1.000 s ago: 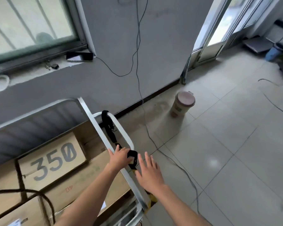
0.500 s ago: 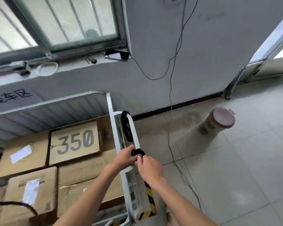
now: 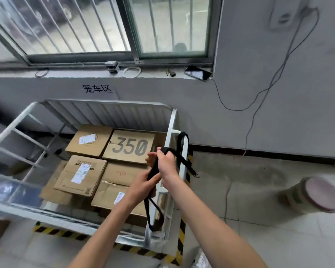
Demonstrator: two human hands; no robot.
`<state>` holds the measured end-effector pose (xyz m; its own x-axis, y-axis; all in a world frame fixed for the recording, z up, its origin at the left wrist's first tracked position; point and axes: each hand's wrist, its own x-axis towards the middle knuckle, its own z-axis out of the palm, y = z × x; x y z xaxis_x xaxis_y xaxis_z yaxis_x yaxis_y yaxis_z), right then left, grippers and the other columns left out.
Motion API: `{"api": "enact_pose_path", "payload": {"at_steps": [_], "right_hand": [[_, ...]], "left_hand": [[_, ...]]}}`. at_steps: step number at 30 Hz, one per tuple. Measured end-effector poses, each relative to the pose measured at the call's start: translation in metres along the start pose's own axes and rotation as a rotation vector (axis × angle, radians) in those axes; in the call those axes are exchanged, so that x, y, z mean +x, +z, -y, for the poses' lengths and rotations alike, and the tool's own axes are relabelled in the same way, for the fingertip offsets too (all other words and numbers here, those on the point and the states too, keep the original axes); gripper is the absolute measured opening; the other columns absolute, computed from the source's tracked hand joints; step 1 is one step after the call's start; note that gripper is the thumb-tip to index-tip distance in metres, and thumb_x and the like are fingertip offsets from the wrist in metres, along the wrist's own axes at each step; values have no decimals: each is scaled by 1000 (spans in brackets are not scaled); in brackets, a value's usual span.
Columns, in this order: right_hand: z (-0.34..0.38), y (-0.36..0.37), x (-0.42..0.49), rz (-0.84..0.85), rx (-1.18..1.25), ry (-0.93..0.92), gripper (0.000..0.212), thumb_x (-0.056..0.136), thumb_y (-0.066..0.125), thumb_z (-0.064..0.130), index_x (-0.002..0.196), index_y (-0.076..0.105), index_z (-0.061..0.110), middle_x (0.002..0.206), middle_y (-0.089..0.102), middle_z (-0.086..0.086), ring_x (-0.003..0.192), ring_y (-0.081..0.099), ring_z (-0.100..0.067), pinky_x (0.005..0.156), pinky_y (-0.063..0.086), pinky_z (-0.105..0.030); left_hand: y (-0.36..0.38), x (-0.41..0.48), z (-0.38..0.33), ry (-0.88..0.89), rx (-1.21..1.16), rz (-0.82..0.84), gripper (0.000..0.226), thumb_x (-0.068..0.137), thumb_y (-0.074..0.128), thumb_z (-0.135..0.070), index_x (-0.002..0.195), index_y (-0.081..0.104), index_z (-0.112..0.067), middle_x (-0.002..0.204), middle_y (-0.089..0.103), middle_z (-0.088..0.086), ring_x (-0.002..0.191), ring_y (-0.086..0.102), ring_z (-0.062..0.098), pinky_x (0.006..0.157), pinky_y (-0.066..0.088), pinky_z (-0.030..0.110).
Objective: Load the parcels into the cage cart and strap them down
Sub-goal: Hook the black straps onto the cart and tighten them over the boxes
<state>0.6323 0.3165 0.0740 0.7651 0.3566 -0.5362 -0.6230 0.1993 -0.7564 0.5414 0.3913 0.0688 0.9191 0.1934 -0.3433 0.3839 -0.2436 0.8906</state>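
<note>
A white metal cage cart stands under the window, holding several brown cardboard parcels; one on top is printed "350". A black strap loops over the cart's right handle rail. My right hand is closed on the strap near the rail's top. My left hand grips the same strap lower down, over the parcels, and a loop of it hangs below beside the cart's right side.
A bucket with a pink lid lies on the tiled floor at the right. A phone charges on the windowsill, its cable hanging down the wall. Yellow-black tape marks the floor around the cart.
The view has swung left onto the cart. Both hands have pulled the strap away from the handle rail and now hold a longer length of it above the parcels.
</note>
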Motion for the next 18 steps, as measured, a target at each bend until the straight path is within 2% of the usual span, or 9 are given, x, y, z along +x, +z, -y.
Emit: {"api": "enact_pose_path", "payload": {"at_steps": [3, 5, 9, 12, 15, 18], "right_hand": [[14, 28, -3, 36, 31, -21, 10, 105, 43, 16, 102, 51, 10, 81, 63, -9, 58, 62, -16, 51, 50, -27], [17, 49, -5, 75, 15, -25, 12, 105, 45, 16, 108, 51, 5, 76, 60, -7, 53, 55, -13, 46, 44, -25], [15, 100, -25, 209, 41, 12, 11, 106, 46, 15, 101, 53, 8, 72, 52, -4, 50, 44, -10, 46, 35, -22], [8, 139, -51, 324, 47, 8, 14, 105, 46, 15, 100, 57, 10, 72, 54, -2, 52, 43, -10, 48, 35, -21], [-9, 170, -81, 431, 17, -6, 14, 104, 49, 18, 104, 61, 10, 74, 57, -1, 53, 44, -10, 47, 36, -22], [-26, 190, -110, 527, -8, -32, 14, 104, 51, 21, 106, 60, 10, 75, 58, -1, 54, 45, -11, 47, 38, -22]], "left_hand": [[-10, -40, 8, -37, -43, -64, 34, 96, 63, -37, 81, 57, -7, 57, 59, 13, 50, 56, 25, 54, 42, 33], [-21, -72, 16, -42, -72, -95, 36, 91, 65, -41, 79, 57, -7, 56, 58, 11, 48, 55, 23, 53, 41, 31], [-50, -146, 51, -118, -131, -76, 30, 94, 66, -29, 72, 54, -13, 55, 53, -2, 47, 52, 14, 49, 42, 25], [-70, -203, 92, -224, -120, -9, 28, 89, 68, -34, 75, 55, -13, 60, 55, 3, 50, 57, 16, 52, 45, 27], [-91, -253, 131, -381, -110, 103, 27, 90, 67, -32, 71, 56, -18, 64, 59, 3, 57, 62, 18, 58, 49, 27], [-108, -289, 154, -529, -143, 169, 23, 92, 65, -24, 72, 58, -17, 66, 63, -4, 63, 64, 8, 67, 49, 21]]}}
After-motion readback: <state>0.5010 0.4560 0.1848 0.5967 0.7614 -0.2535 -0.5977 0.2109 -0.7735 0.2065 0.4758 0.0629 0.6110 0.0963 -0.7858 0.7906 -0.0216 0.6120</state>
